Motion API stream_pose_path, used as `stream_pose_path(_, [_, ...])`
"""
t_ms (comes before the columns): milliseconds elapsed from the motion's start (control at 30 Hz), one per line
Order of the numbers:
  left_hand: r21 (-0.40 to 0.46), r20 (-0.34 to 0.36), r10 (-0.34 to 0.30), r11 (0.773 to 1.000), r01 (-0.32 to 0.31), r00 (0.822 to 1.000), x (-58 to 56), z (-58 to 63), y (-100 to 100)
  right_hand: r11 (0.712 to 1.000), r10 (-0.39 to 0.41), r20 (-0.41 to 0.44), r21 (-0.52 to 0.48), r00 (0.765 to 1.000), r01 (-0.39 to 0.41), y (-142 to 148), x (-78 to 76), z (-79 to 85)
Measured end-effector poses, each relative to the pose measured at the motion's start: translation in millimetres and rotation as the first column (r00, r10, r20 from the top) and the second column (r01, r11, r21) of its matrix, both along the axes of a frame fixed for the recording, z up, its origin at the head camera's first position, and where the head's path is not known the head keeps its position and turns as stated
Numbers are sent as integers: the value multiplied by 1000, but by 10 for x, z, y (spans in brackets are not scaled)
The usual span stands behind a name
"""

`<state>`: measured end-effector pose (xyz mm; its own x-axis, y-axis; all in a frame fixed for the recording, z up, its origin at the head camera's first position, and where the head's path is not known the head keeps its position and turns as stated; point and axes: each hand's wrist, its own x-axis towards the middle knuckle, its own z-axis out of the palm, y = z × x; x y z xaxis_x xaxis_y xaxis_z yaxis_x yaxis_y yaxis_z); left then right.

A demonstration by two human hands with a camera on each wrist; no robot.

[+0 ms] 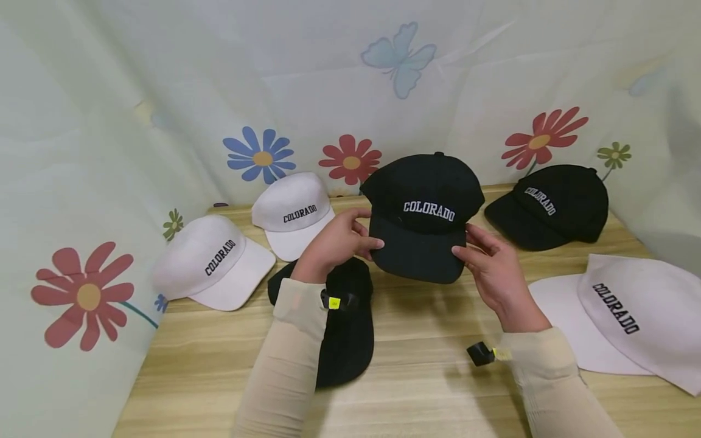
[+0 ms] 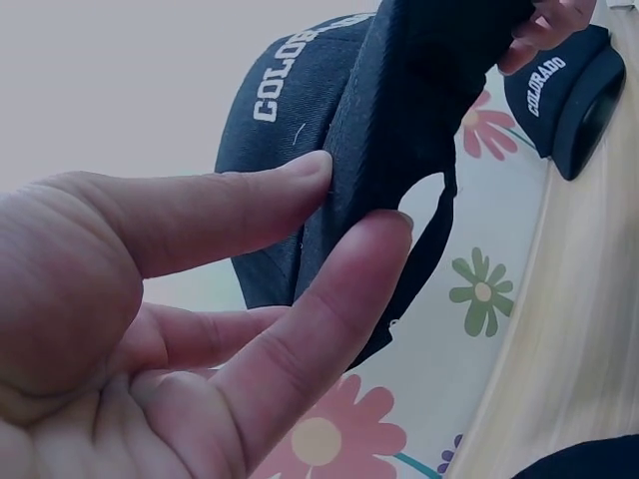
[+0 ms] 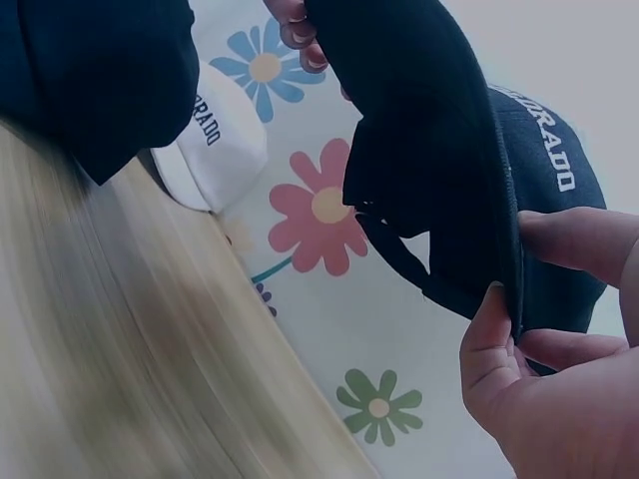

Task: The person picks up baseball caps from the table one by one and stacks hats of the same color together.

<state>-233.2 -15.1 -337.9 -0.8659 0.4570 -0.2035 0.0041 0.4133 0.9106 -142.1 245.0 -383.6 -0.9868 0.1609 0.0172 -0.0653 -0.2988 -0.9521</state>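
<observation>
A black baseball cap [image 1: 424,188] with white COLORADO lettering hangs above the table, its front facing me and its brim [image 1: 416,252] lowest. On the brim's left side, my left hand [image 1: 342,240] pinches the edge between thumb and fingers. The opposite edge is pinched by my right hand [image 1: 493,267]. Seen from the left wrist, the left thumb [image 2: 260,205] lies on the brim's upper face and a finger underneath. The right wrist view shows the right thumb [image 3: 579,239] on top likewise, and the strap opening at the cap's back.
Another black cap [image 1: 350,340] lies below my left forearm. Two white caps [image 1: 197,255] [image 1: 292,204] stand at the left and back left. A black cap [image 1: 564,204] sits at the back right, with a white cap [image 1: 652,310] nearer me. A flowered cloth [image 1: 306,79] hangs behind the wooden table [image 1: 427,377].
</observation>
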Motion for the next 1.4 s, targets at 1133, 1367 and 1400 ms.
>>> stream_pose_path(1133, [9,-89,108,994,-107,990,494,50,-485,995,100,26,26,995,-101,-364,171,69])
stream_pose_path(1367, [-5,-94,133,991,-134,987,583,40,-581,990,124,25,57,992,-126,-447,191,35])
stream_pose_path(1400, [-1,-98,134,991,-134,986,596,35,-596,990,127,27,63,991,-129,-459,193,26])
